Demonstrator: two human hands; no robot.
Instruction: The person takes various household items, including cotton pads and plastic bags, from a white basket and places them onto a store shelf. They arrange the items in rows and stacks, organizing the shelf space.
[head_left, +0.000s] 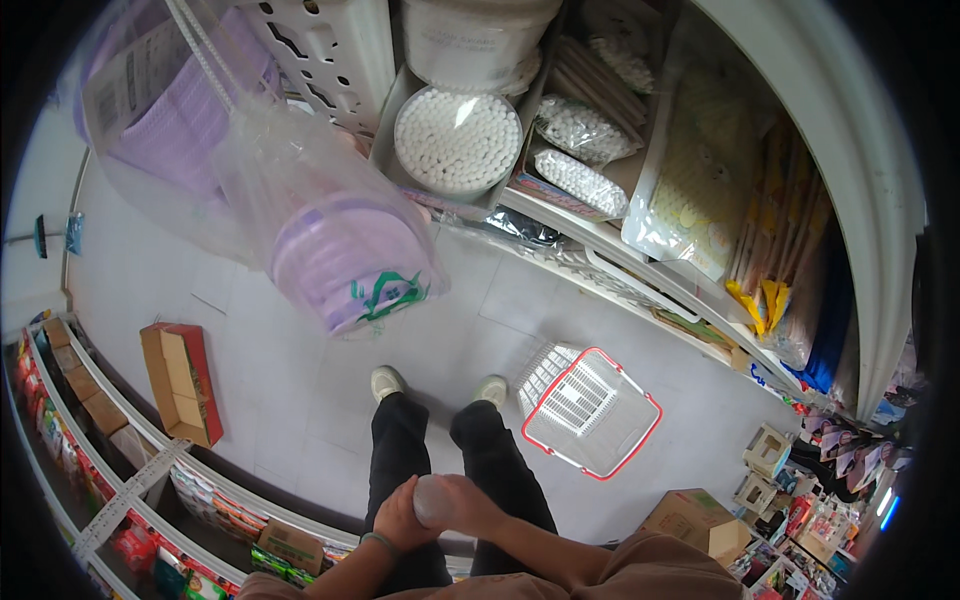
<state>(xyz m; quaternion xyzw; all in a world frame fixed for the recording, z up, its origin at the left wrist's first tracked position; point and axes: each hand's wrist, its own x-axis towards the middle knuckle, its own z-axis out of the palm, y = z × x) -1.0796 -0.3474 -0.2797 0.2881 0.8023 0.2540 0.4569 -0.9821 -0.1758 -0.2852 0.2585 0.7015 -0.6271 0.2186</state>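
Note:
My left hand (397, 517) and my right hand (474, 507) meet low in the picture, in front of my dark trousers. Between them is a whitish translucent rounded object (430, 501). Fingers from both sides wrap around it, so only its near side shows and I cannot tell what it is. A band circles my left wrist. On the floor beyond my right hand stands a white shopping basket (577, 397) with red rim and handles; no goods show in it.
Purple baskets (349, 255) in clear plastic bags hang at upper left. Shelves at upper right hold a tub of cotton swabs (457, 139), bagged swabs (581, 180) and wooden sticks (776, 225). An open cardboard box (180, 382) lies left; another carton (694, 517) stands lower right. Stocked shelving (124, 480) curves along the lower left.

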